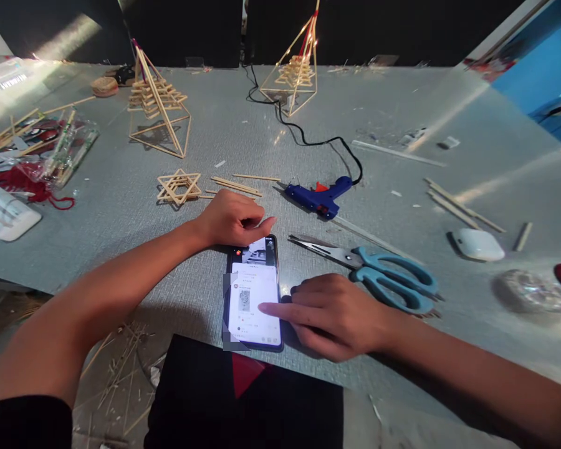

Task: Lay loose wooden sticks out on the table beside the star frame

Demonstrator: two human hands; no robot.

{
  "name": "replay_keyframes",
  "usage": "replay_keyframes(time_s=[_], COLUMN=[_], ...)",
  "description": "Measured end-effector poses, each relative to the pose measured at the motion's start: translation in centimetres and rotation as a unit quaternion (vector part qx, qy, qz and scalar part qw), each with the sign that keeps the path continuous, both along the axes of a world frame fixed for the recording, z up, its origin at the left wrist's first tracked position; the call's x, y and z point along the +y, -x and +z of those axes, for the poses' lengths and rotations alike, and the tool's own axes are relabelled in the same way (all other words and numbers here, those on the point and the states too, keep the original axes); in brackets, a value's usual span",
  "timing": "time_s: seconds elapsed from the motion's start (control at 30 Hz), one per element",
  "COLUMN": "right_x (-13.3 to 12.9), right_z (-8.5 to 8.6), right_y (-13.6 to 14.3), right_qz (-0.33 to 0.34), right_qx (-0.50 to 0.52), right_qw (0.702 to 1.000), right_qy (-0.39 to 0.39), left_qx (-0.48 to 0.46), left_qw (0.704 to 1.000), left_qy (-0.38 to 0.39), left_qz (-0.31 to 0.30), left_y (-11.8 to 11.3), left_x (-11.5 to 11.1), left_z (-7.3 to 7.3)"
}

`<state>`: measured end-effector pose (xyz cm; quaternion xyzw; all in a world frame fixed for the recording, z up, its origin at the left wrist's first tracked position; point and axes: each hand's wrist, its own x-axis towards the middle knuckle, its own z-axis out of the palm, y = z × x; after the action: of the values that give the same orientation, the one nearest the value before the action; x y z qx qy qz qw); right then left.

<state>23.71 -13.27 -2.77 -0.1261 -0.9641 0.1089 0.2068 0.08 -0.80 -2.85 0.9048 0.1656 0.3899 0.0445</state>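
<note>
A smartphone (255, 299) with a lit screen lies flat on the table in front of me. My left hand (236, 218) rests at its top end, fingers curled in and thumb stretched across the upper edge; no object shows in it. With the index finger extended, my right hand (330, 315) points onto the screen from the right, its tip on or just over the glass. The other fingers bend beneath, holding nothing visible. Just beyond the right hand lie blue-handled scissors (369, 265). Past the left hand are a small star-shaped stick frame (179, 188) and loose sticks (236, 186).
A blue glue gun (318, 196) lies mid-table, its black cord (303, 134) running back. Two pyramid-shaped stick models (156, 103) stand behind. Plastic-wrapped sticks and red yarn (23, 181) crowd the left. A white case (477, 244) and loose sticks sit right.
</note>
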Motion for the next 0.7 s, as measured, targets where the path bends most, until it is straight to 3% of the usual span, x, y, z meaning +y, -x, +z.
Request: replay_keyframes(time_s=[0.17,0.33,0.4,0.7], right_x=[-0.11,-0.5,-0.6,-0.65], right_z=[0.08,0.35,0.29,-0.04], right_y=[0.05,0.32,0.37,0.31], right_qz=[-0.016,-0.215,-0.255,-0.268], right_qx=[0.007,-0.03,-0.043,-0.06], right_qw=[1.0,0.976,0.965,0.961], right_qy=[-0.009,-0.032,-0.034,-0.017], left_qx=[-0.007,-0.006,-0.006,-0.002], left_qw=[1.0,1.0,1.0,1.0], left_qy=[-0.004,-0.007,-0.008,-0.001], left_qz=[-0.003,-0.003,-0.002,0.004], left_y=[-0.03,-0.08,-0.12,-0.2], left_x=[0.04,0.04,0.0,-0.12], left_z=[0.03,0.07,0.12,0.33])
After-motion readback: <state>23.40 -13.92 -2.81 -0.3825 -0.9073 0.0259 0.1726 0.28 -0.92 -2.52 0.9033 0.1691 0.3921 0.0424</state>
